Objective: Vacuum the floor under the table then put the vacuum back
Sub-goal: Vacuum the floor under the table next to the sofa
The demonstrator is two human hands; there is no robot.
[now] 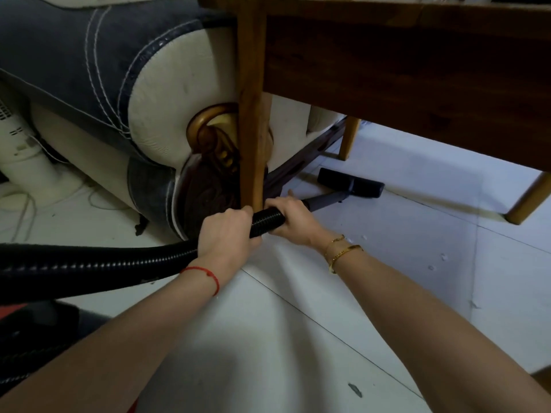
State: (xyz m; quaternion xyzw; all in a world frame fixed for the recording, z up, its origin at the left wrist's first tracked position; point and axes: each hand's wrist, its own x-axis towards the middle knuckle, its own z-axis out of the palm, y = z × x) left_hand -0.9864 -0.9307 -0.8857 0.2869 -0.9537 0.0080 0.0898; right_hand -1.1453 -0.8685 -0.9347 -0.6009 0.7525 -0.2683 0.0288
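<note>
Bare forearms; red string (205, 274) on left wrist, gold bracelets (340, 251) on right.

vacuum body (32, 332) cut off at left edge, table (387, 70) top out of frame, hose (89, 263) partly behind left hand (223, 234)

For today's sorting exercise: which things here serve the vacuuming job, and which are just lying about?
Job: ribbed hose, held by left hand and right hand; wand; floor nozzle; table; floor.

Lying about: sofa, white fan base, loose cables.
</note>
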